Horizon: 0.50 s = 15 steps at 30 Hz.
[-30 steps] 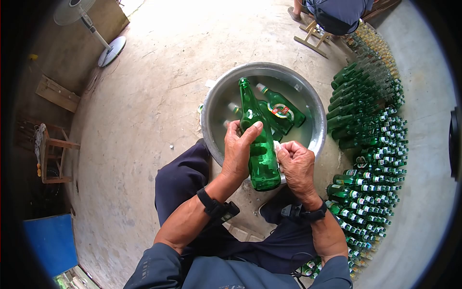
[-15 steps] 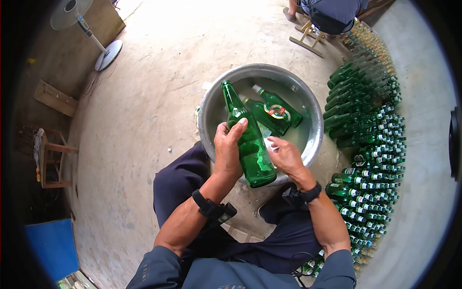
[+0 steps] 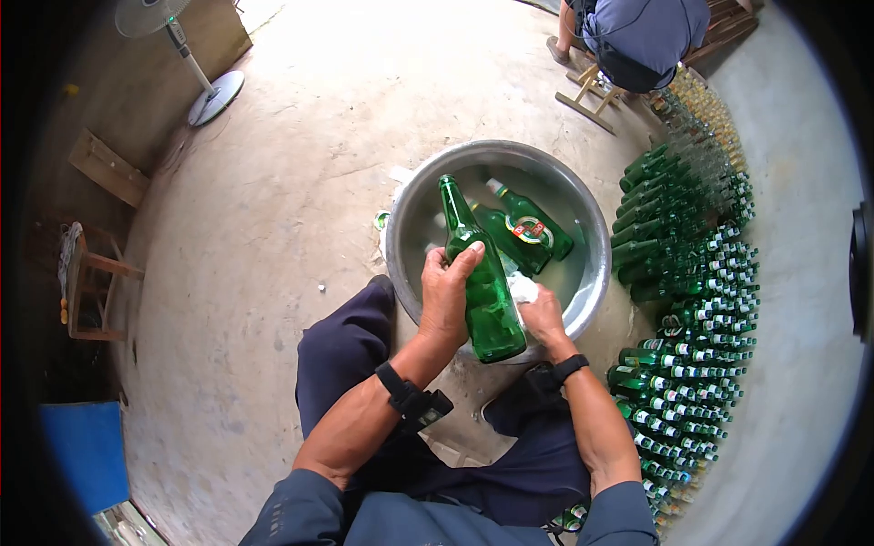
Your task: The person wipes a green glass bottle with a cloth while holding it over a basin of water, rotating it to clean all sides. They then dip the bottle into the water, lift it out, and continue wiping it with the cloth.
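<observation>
My left hand (image 3: 444,296) is wrapped round the body of a green glass bottle (image 3: 492,314), thumb on its upper side. The bottle is tilted over the near part of a metal basin (image 3: 598,296), its neck pointing away from me. My right hand (image 3: 544,317) is closed on a crumpled white wad (image 3: 523,288), cloth or paper, close beside the bottle's right side. Whether the wad touches the glass is hard to tell. In the basin's cloudy water lie a labelled green bottle (image 3: 549,229) and another green bottle (image 3: 510,238), partly hidden behind the held one.
Many green bottles (image 3: 692,346) stand and lie in rows along the right wall. A person (image 3: 637,36) sits on a low wooden stool (image 3: 587,100) at the top. To the left are a standing fan (image 3: 217,97), a wooden stool (image 3: 109,264) and a blue panel (image 3: 86,455).
The whole view has shifted slightly, so the basin sits lower. My right hand has turned and moved down beside the bottle, and more of the white wad shows. My left hand keeps its grip.
</observation>
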Motion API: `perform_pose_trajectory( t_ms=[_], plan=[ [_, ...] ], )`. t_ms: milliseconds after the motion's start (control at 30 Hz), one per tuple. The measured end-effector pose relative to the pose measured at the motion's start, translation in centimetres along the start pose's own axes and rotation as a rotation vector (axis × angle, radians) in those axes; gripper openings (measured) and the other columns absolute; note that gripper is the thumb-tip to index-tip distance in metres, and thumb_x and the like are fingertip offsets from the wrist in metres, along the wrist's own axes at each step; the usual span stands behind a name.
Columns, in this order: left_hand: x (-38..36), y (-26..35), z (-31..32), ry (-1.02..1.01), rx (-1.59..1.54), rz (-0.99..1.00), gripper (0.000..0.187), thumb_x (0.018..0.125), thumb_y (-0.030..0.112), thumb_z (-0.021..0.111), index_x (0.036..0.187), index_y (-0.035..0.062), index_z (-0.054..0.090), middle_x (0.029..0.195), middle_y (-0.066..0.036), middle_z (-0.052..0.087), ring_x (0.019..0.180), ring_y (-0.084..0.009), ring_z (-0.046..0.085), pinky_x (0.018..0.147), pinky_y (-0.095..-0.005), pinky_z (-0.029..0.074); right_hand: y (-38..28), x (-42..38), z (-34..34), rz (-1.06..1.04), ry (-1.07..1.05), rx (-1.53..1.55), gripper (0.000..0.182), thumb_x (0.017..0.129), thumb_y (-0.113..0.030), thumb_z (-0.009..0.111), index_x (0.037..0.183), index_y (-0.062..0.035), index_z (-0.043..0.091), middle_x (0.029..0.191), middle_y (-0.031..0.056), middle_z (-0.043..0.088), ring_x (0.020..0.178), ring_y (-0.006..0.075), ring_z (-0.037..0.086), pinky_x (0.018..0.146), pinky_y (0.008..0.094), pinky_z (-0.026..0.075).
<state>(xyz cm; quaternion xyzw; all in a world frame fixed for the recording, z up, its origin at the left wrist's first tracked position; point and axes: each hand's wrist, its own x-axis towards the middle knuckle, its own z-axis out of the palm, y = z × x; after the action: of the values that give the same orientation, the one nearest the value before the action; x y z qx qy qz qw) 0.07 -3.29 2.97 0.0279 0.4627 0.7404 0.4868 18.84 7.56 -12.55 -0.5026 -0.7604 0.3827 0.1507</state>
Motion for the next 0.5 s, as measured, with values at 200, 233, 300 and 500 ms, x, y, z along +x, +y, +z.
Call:
perform_pose_trajectory(
  t_ms=[200,233,300,500],
  plan=[
    [0.7,-1.0,-0.4,0.015,0.030,0.045,0.043,0.086,0.027,0.080,0.107,0.0027,0.053,0.094,-0.006,0.060,0.077,-0.0125,0.059,0.068,-0.0295,0.053,-6.9,-1.8,-6.4,0.121,-0.031,0.617,0.030,0.089,-0.009,0.065,0.114,0.0047,0.071,0.095,0.0057,0.074,0.081,0.0132,0.069,0.070,0.0282,0.056],
    [0.8,-1.1,-0.3,0.014,0.031,0.061,0.043,0.086,0.027,0.080,0.107,0.0027,0.053,0.094,-0.006,0.060,0.077,-0.0126,0.059,0.068,-0.0295,0.052,-8.7,-2.5,-7.4,0.089,-0.028,0.679,0.031,0.092,-0.014,0.066,0.116,0.0045,0.070,0.098,0.0063,0.074,0.085,0.0131,0.069,0.074,0.0280,0.056],
    [0.7,-1.0,-0.2,0.017,0.039,0.053,0.043,0.086,0.028,0.081,0.107,0.0023,0.053,0.094,-0.006,0.060,0.077,-0.0124,0.059,0.068,-0.0292,0.052,-11.7,-4.4,-9.6,0.055,-0.024,0.740,0.032,0.095,-0.019,0.067,0.117,0.0043,0.069,0.100,0.0070,0.074,0.090,0.0130,0.068,0.079,0.0279,0.055],
    [1.2,-2.0,-0.2,0.039,0.112,0.114,0.044,0.086,0.026,0.081,0.109,0.0002,0.053,0.095,-0.006,0.061,0.080,-0.0111,0.058,0.073,-0.0272,0.050,-16.7,-9.5,-7.6,-0.361,0.043,0.400,0.038,0.102,-0.025,0.060,0.131,0.0004,0.064,0.105,0.0115,0.070,0.094,0.0217,0.064,0.086,0.0353,0.051]
  ],
)
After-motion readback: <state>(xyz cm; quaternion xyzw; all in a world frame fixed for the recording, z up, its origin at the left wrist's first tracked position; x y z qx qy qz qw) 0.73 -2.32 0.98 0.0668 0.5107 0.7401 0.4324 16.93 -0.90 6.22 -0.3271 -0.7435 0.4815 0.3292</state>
